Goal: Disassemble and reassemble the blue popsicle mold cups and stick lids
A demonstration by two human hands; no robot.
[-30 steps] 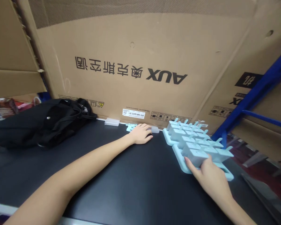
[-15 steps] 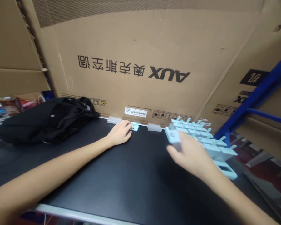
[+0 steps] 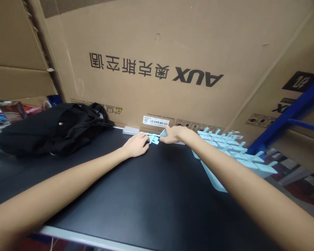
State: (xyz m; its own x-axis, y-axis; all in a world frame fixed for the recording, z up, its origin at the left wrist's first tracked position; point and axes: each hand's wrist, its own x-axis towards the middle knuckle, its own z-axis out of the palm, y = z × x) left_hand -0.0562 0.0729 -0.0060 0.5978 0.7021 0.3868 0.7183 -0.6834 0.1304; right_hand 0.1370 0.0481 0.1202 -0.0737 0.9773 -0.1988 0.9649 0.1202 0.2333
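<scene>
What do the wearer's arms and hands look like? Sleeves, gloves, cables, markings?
Left arm and right arm are slim and sleeveless as far as visible. Left hand and right hand are ungloved. No watch, bracelet, cable or marking visible.

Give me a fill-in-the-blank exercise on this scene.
The AUX lettering on the cardboard box is upside ____.
The black bag lies on the person's ____ side.
The ____ forearm crosses in front of the stick-topped molds.
The left hand is at small pieces coloured light ____.

Missing words: down; left; right; blue.
</scene>
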